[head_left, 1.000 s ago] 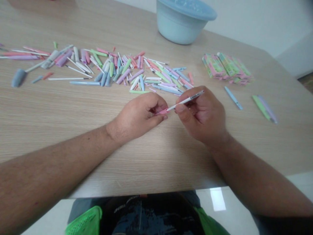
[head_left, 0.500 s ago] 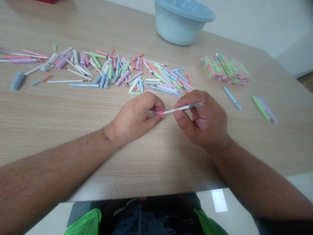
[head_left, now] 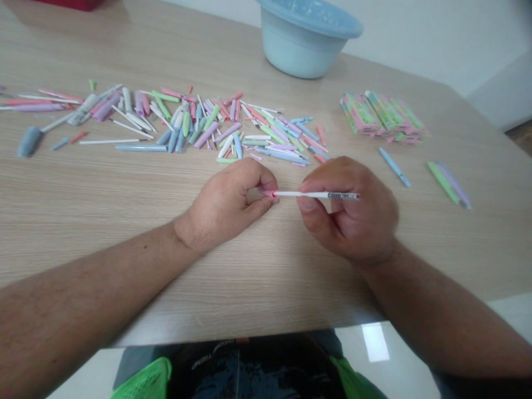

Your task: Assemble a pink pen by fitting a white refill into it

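My left hand (head_left: 236,205) is closed round a small pink pen barrel (head_left: 270,193), mostly hidden by the fingers; its open end faces right. Between thumb and forefinger, my right hand (head_left: 351,208) pinches a white pen refill (head_left: 318,194) with dark printing near its right end. The refill lies level, its left end at the mouth of the pink barrel. How far inside it reaches, I cannot tell. Beyond both hands spreads a pile of pen parts (head_left: 208,124): pink, purple, green, blue and white barrels, caps and refills.
A light blue basin (head_left: 305,50) stands at the back. Pink-and-green packets (head_left: 382,116) are stacked at the right. Nearer lie a blue pen (head_left: 394,166) and a green and a purple pen (head_left: 449,184) side by side. A red object (head_left: 72,4) shows at the far left.
My right hand has shifted slightly right and down, and the refill has swung from slanting upward to nearly level. My left hand keeps hold of the pink barrel, almost in place.
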Tool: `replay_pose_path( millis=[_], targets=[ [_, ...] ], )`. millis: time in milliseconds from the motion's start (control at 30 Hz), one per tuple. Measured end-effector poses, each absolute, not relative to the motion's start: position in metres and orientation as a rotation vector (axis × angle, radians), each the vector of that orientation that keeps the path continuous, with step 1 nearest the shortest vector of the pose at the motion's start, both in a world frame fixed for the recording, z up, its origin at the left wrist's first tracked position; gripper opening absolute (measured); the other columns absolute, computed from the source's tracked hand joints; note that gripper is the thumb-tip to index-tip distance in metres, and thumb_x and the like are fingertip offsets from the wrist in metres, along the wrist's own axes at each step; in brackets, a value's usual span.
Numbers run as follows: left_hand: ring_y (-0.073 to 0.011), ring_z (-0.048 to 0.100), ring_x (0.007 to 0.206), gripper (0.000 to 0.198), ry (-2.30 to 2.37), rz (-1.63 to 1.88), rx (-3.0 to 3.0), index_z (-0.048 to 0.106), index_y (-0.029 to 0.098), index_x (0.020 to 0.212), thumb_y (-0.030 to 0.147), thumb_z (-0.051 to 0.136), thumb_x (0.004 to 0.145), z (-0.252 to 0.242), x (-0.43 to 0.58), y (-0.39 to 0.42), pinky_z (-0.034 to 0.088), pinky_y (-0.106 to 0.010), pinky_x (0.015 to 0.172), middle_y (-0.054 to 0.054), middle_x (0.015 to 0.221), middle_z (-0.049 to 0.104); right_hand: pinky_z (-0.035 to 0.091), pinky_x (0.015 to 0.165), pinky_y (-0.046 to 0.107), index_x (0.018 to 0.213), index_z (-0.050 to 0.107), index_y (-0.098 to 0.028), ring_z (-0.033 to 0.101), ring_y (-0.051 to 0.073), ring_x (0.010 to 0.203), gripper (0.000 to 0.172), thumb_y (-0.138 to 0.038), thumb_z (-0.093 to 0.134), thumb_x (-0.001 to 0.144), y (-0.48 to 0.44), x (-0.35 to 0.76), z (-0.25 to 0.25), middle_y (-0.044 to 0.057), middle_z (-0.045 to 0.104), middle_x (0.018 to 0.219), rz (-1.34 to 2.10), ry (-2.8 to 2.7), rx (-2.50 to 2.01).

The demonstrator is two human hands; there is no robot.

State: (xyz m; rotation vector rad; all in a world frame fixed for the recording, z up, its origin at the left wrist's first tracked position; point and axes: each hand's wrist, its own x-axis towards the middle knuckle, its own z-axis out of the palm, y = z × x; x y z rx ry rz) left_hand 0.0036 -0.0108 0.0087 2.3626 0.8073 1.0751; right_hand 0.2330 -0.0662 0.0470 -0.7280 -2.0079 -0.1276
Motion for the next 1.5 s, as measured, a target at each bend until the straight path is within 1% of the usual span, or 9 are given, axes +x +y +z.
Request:
replay_pose_path(
  millis=[167, 433, 633, 733, 900, 1033, 1167, 1333, 1500],
  targets=[
    [-0.0216, 0.074, 0.093, 0.003, 0.804, 1.086, 2.361, 0.069, 0.023, 0.101, 0.021, 0.072, 0.1, 0.0085, 0.0031, -0.0109, 0.06, -0.037, 0.089, -0.002, 0.1, 0.076, 0.066, 0.076, 0.04, 0.111, 0.069, -0.028, 0.076, 0.021, 0.081, 0.006, -0.026, 0.072, 0.106, -0.0682, 0.2331, 0.049, 0.003, 0.078, 0.091, -0.145, -1.991, -0.757],
    [-0.0214, 0.074, 0.094, 0.003, 0.791, 1.113, 2.399, 0.07, 0.023, 0.102, 0.022, 0.072, 0.101, 0.0083, 0.0027, -0.0122, 0.061, -0.037, 0.089, -0.002, 0.101, 0.077, 0.066, 0.076, 0.039, 0.113, 0.069, -0.026, 0.074, 0.02, 0.079, 0.011, -0.033, 0.075, 0.106, -0.0648, 0.2369, 0.048, 0.002, 0.077, 0.092, -0.188, -2.046, -0.719],
    [-0.021, 0.075, 0.095, 0.002, 0.762, 1.146, 2.432, 0.069, 0.023, 0.102, 0.022, 0.071, 0.101, 0.008, 0.0027, -0.0113, 0.061, -0.035, 0.088, -0.002, 0.101, 0.077, 0.065, 0.076, 0.036, 0.113, 0.069, -0.025, 0.076, 0.019, 0.081, 0.01, -0.029, 0.076, 0.106, -0.0657, 0.2344, 0.0485, 0.002, 0.08, 0.093, -0.186, -2.021, -0.691],
    [-0.021, 0.075, 0.095, 0.003, 0.773, 1.138, 2.43, 0.069, 0.023, 0.102, 0.021, 0.071, 0.101, 0.0085, 0.003, -0.0117, 0.061, -0.036, 0.089, -0.002, 0.101, 0.077, 0.066, 0.076, 0.036, 0.111, 0.07, -0.025, 0.076, 0.019, 0.08, 0.01, -0.034, 0.075, 0.108, -0.0661, 0.2333, 0.0476, 0.001, 0.08, 0.091, -0.198, -2.028, -0.711],
    [-0.0226, 0.074, 0.096, 0.002, 0.796, 1.1, 2.395, 0.07, 0.024, 0.102, 0.023, 0.071, 0.101, 0.0093, 0.0036, -0.0126, 0.062, -0.038, 0.091, -0.003, 0.102, 0.078, 0.065, 0.074, 0.037, 0.106, 0.071, -0.028, 0.074, 0.019, 0.076, 0.016, -0.043, 0.071, 0.11, -0.0658, 0.2323, 0.0455, 0.001, 0.079, 0.088, -0.192, -2.038, -0.774],
    [-0.023, 0.074, 0.096, 0.002, 0.836, 1.058, 2.384, 0.07, 0.025, 0.102, 0.026, 0.072, 0.101, 0.0101, 0.0035, -0.013, 0.062, -0.039, 0.093, -0.003, 0.102, 0.078, 0.066, 0.076, 0.036, 0.109, 0.07, -0.028, 0.076, 0.019, 0.079, 0.005, -0.032, 0.073, 0.108, -0.0647, 0.2323, 0.0442, 0.001, 0.08, 0.09, -0.15, -2.064, -0.754],
    [-0.0225, 0.073, 0.096, 0.004, 0.847, 1.043, 2.382, 0.07, 0.025, 0.102, 0.027, 0.072, 0.101, 0.0109, 0.0031, -0.0133, 0.062, -0.039, 0.094, -0.003, 0.103, 0.078, 0.066, 0.08, 0.035, 0.111, 0.069, -0.027, 0.078, 0.019, 0.083, 0.009, -0.023, 0.074, 0.105, -0.0635, 0.2322, 0.0429, 0.002, 0.08, 0.092, -0.124, -2.058, -0.729],
    [-0.0222, 0.074, 0.097, 0.004, 0.839, 1.039, 2.384, 0.068, 0.025, 0.101, 0.027, 0.072, 0.101, 0.0115, 0.0037, -0.0135, 0.061, -0.038, 0.093, -0.003, 0.103, 0.078, 0.067, 0.082, 0.037, 0.11, 0.069, -0.029, 0.078, 0.02, 0.082, 0.006, -0.025, 0.072, 0.106, -0.0625, 0.232, 0.0413, 0.0, 0.081, 0.092, -0.131, -2.087, -0.754],
    [-0.0221, 0.074, 0.095, 0.005, 0.842, 1.039, 2.387, 0.069, 0.024, 0.101, 0.028, 0.072, 0.102, 0.0112, 0.0033, -0.014, 0.061, -0.037, 0.092, -0.003, 0.102, 0.077, 0.067, 0.082, 0.037, 0.11, 0.07, -0.028, 0.078, 0.019, 0.083, 0.003, -0.026, 0.07, 0.108, -0.0621, 0.232, 0.0409, 0.001, 0.082, 0.093, -0.15, -2.084, -0.745]
  ],
)
